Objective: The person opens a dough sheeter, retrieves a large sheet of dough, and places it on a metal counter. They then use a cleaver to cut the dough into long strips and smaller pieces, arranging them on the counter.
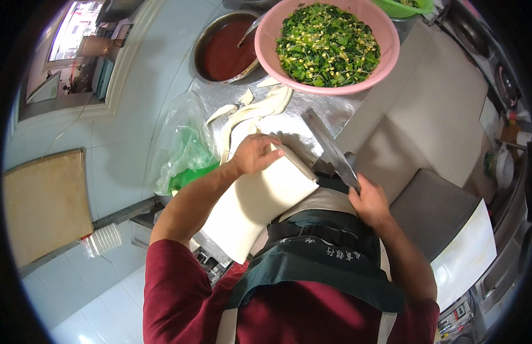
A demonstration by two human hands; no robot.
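My left hand (254, 155) grips the far edge of a folded white dough sheet (266, 193), its thumb lying on top. The sheet is wide and smooth, with several layers showing along its right side. Its near end hangs down beside my apron (317, 266). In my right hand (371, 198) is the handle of a broad-bladed metal knife (328, 144). The blade points up and away, to the right of the dough and apart from it. Pale dough strips and scraps (259, 109) lie on the metal table (343, 105) beyond my left hand.
A pink plastic basket (266, 51) of chopped greens and bean sprouts (328, 45) stands at the back. Left of it is a metal pot (197, 56) of red sauce with a utensil in it. A clear and green plastic bag (186, 155) lies against the tiled wall (119, 159).
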